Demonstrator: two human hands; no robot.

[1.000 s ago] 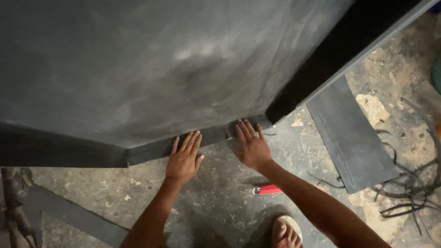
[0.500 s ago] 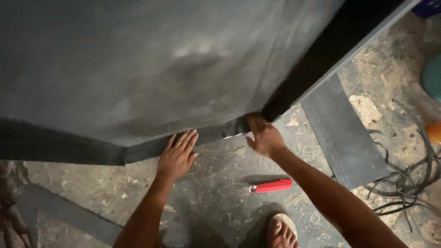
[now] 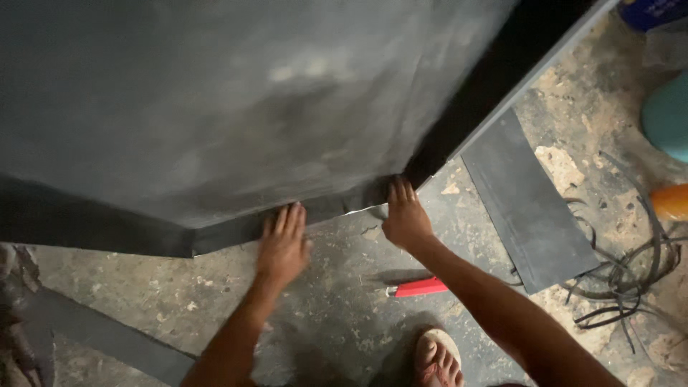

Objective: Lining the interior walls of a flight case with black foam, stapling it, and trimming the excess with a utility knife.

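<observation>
Partly blurred, left hand (image 3: 282, 246) flat, fingers spread on black strip (image 3: 236, 231), right hand (image 3: 405, 215) pinching strip under grey panel (image 3: 236, 100), fingertips hidden

The big panel (image 3: 251, 100) is dull grey, mottled with pale smudges, edged by a black strip (image 3: 315, 211). Below that strip lies a red tool (image 3: 423, 287) (white-tipped); right of it, a dark grey sheet (image 3: 527, 208) on the blotchy grey-tan floor (image 3: 143, 294).

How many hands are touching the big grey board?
2. The left hand lies flat on the dark strip along the big grey board's lower edge. The right hand presses the same edge near the corner. No other hands show.
</observation>
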